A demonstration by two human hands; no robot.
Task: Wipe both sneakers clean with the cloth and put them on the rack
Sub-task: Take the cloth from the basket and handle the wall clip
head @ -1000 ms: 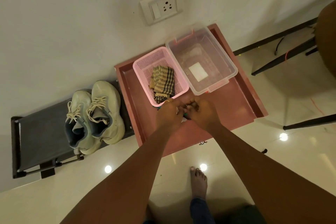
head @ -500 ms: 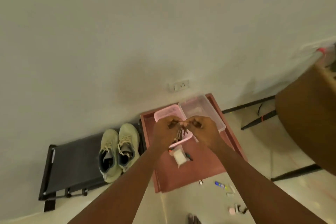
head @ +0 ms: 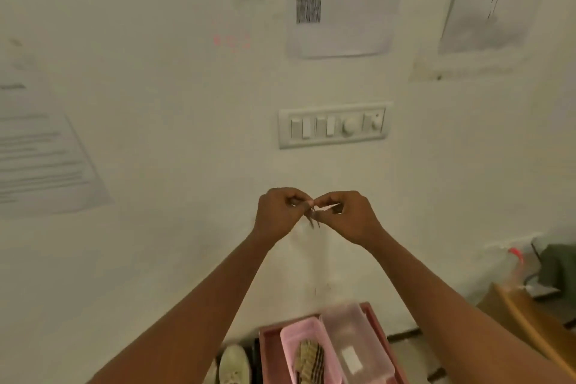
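Far left, lower edge: one pale sneaker visible toe-up on a dark rack, touching it; second sneaker out of frame, position cannot be told. Just right of it: pink tray holding pink basket with the checked cloth folded inside, and beside that a clear plastic box with a white slip in the bottom.

Mid-frame, raised in front of the wall below the switch panel: left hand curled nearly closed, thumb and forefinger pinched on a small thin item. Right hand likewise curled, pinching the other end. Item too small and blurred to identify; dark strands hanging from it.

Judgement: wiping and racking apparently finished, with cloth back in basket and the visible sneaker on rack. Step in hand looks incidental to the task, possibly a closing gesture.

Next move, if any: confirm second sneaker on rack; otherwise nothing left.
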